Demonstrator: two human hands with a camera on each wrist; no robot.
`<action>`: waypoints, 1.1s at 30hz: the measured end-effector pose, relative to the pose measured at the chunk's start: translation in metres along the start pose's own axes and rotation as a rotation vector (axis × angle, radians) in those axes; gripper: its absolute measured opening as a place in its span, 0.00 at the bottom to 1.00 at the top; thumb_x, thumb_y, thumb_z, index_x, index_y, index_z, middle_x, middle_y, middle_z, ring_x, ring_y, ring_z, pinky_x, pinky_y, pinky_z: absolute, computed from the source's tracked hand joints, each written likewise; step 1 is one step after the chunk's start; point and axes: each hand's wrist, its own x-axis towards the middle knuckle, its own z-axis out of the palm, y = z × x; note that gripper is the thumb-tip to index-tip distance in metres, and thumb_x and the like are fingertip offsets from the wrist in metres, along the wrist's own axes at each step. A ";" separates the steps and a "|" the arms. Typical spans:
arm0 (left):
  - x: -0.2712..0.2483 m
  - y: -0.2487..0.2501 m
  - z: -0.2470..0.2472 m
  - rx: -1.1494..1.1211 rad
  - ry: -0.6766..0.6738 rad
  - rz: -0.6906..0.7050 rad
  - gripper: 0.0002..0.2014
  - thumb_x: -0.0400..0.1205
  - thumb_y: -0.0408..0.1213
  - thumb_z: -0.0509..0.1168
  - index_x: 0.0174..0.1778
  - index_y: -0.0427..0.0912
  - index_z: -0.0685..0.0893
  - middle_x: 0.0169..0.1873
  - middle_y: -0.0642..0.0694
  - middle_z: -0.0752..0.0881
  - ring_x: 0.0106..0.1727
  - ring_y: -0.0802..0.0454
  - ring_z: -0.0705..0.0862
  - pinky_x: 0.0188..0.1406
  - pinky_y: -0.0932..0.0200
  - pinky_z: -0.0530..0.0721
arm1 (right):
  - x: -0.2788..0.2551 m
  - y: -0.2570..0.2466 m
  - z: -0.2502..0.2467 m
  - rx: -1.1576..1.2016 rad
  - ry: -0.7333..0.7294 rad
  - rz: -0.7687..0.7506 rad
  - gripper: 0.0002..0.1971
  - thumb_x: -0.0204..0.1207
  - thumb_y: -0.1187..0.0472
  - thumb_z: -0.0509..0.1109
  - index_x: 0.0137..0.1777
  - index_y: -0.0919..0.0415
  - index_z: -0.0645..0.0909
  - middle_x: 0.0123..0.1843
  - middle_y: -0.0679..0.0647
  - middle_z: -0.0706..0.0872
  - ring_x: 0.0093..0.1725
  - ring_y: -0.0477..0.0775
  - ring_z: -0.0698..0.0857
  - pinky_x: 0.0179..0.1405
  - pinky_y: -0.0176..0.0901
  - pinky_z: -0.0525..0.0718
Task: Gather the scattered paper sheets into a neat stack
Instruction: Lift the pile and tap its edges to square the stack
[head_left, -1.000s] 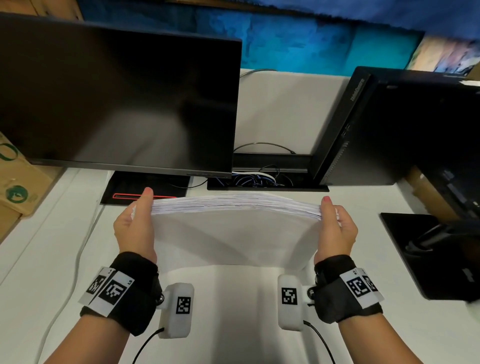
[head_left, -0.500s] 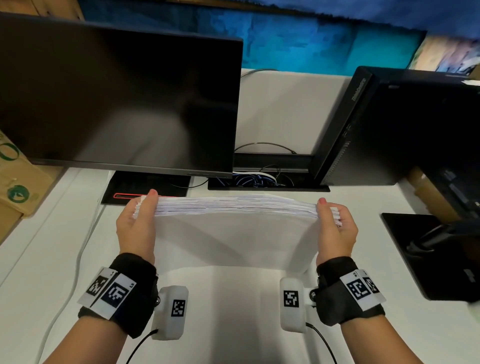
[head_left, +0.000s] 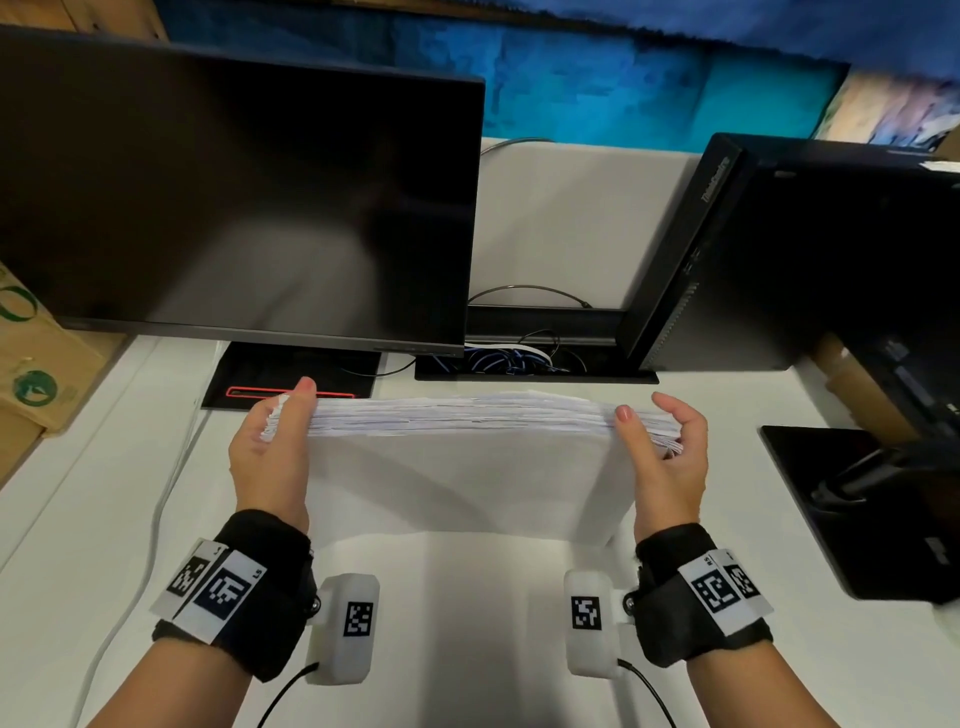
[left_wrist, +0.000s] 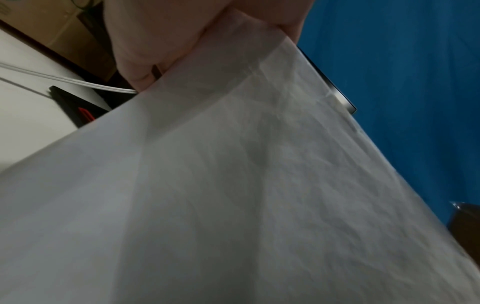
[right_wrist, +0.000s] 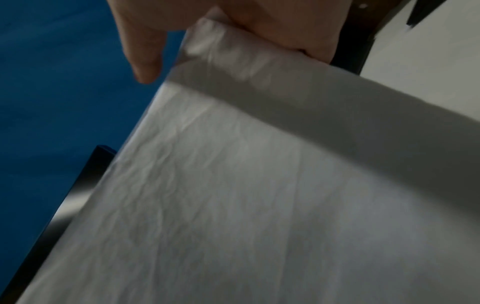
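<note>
Both hands are holding the paper stack (head_left: 467, 457) upright on its long edge on the white tabletop (head_left: 104, 519), dead centre in the head view. The left hand (head_left: 270, 457) is gripping the 9 o'clock end, thumb laid over the near face, fingers wrapped behind. The right hand (head_left: 665, 467) is cupping the 3 o'clock end, thumb on the near face, fingers loosely curled behind the ragged sheet edges. A dark monitor (head_left: 234, 197) is standing at 11 o'clock, a black computer tower (head_left: 779, 260) at 2 o'clock.
</note>
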 end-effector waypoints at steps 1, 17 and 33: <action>-0.001 0.000 0.000 -0.010 -0.004 -0.002 0.08 0.78 0.49 0.64 0.41 0.48 0.79 0.36 0.52 0.78 0.39 0.57 0.78 0.36 0.61 0.77 | 0.000 0.001 -0.001 -0.018 -0.015 -0.001 0.25 0.64 0.52 0.78 0.61 0.47 0.75 0.61 0.50 0.78 0.59 0.51 0.78 0.59 0.42 0.79; 0.005 -0.006 -0.001 -0.026 -0.042 0.017 0.06 0.78 0.44 0.66 0.46 0.47 0.82 0.39 0.51 0.80 0.42 0.53 0.79 0.36 0.60 0.77 | 0.010 0.009 -0.001 0.119 0.016 0.048 0.07 0.75 0.60 0.68 0.38 0.48 0.82 0.42 0.46 0.83 0.47 0.49 0.80 0.55 0.44 0.76; 0.026 -0.025 -0.033 0.282 -0.382 0.148 0.17 0.71 0.23 0.72 0.47 0.50 0.85 0.38 0.56 0.90 0.41 0.68 0.87 0.50 0.60 0.83 | 0.015 0.019 -0.018 -0.029 -0.290 0.104 0.15 0.67 0.74 0.74 0.54 0.67 0.84 0.36 0.43 0.92 0.40 0.43 0.91 0.37 0.30 0.86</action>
